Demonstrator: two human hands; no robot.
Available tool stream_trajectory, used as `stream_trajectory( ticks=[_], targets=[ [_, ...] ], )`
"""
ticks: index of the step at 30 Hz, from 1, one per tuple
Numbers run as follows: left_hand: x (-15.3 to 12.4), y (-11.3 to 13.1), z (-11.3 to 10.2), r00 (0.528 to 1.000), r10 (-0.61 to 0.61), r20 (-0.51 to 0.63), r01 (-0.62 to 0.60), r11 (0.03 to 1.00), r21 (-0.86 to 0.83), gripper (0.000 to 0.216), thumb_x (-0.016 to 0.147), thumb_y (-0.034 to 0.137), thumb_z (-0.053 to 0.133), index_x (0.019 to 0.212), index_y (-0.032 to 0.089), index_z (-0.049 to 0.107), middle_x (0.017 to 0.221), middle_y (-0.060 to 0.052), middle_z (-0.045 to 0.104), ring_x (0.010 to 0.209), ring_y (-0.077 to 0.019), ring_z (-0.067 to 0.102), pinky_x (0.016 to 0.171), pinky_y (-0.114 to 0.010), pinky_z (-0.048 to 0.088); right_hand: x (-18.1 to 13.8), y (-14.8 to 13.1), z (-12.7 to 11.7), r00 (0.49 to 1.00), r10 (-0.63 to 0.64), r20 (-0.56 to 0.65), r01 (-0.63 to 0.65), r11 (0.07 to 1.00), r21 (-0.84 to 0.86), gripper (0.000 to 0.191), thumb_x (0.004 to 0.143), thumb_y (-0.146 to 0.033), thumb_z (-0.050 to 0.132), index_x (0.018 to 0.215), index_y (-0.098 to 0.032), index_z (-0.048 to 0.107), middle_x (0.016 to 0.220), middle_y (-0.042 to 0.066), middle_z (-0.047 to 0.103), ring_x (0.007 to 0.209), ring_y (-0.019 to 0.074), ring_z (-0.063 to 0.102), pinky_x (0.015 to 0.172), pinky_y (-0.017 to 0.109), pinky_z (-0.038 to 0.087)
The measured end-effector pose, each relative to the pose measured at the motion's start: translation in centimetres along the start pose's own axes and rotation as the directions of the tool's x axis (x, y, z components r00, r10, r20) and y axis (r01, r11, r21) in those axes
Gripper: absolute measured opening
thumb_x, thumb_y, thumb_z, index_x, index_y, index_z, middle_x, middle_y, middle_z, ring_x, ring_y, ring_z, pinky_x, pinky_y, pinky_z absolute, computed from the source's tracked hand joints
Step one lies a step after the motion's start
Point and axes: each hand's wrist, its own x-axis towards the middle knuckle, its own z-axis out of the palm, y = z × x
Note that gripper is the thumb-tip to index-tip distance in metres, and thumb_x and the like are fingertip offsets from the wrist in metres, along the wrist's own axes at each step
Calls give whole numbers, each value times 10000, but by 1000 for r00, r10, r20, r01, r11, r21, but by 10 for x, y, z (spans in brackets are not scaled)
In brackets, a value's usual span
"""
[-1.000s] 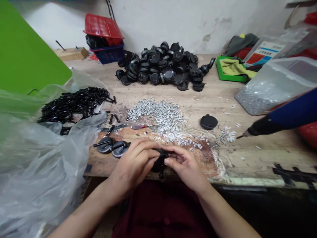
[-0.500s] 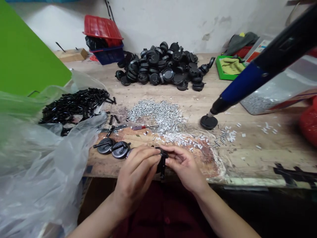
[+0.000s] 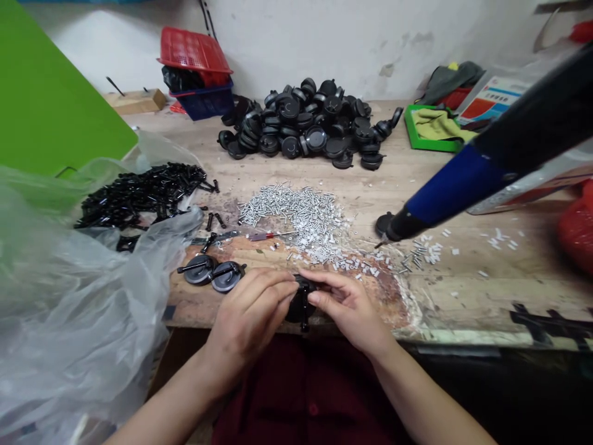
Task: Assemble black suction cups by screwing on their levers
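Observation:
My left hand (image 3: pixel 250 315) and my right hand (image 3: pixel 349 312) are closed around a round black part with a lever (image 3: pixel 304 309) at the table's front edge. The lever points down toward me, and my fingers hide much of the round body. Left of my left hand lie two similar discs (image 3: pixel 227 276), each with a black lever across its top. A screwdriver with a red handle (image 3: pixel 262 236) rests just beyond my hands. Beside it spread silvery screws (image 3: pixel 278 204) and small white sleeves (image 3: pixel 333 259).
A blue-and-black power screwdriver (image 3: pixel 445 191) hangs in from the right, partly covering a black disc (image 3: pixel 382 224). Black discs (image 3: pixel 301 123) are heaped at the back. Black levers (image 3: pixel 139 194) lie on a clear plastic bag (image 3: pixel 92 321) at left. A green tray (image 3: pixel 428 144) holds cloth.
The hanging power screwdriver has swung, its tip now lower and left of the black disc. Both hands keep the round part at nearly the same place; my view has shifted slightly.

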Motion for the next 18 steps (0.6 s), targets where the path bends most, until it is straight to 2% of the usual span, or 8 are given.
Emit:
stream_trajectory(
  ticks=[4, 7, 14, 18],
  targets=[
    [3, -5, 0, 999, 43, 5, -43, 998, 47, 260, 823, 61, 608, 1054, 170, 559, 999, -48, 659, 986, -153, 579, 1016, -401, 423, 0, 0, 1, 999, -38, -15, 37, 998, -47, 330, 755, -172, 670, 1052, -312, 699, 1099, 8, 709, 1045, 185, 647, 927, 363, 519],
    [6, -4, 0, 999, 36, 5, -36, 998, 47, 248, 819, 57, 611, 1028, 181, 561, 976, -35, 667, 972, -151, 585, 1029, -430, 417, -2, 1, 3, 988, -145, -57, 132, 975, -178, 338, 775, -150, 657, 1069, -313, 690, 1114, 2, 704, 1053, 175, 645, 950, 353, 505],
    [9, 5, 0, 997, -19, -73, 24, 997, 72, 255, 796, 44, 627, 1005, 184, 585, 1012, -40, 670, 1095, -203, 518, 1061, -503, 377, -5, 4, 6, 897, -435, -81, 348, 806, -478, 362, 845, -120, 584, 1169, -274, 631, 1145, 16, 686, 1074, 161, 626, 967, 343, 493],
    [12, 4, -2, 999, -10, -32, 12, 996, 89, 204, 817, 81, 611, 982, 196, 575, 1039, -45, 649, 1126, -213, 485, 1075, -540, 340, -6, 4, 6, 869, -494, -34, 398, 738, -546, 397, 856, -93, 551, 1207, -272, 600, 1165, 22, 674, 1092, 170, 616, 969, 363, 496]
  ],
)
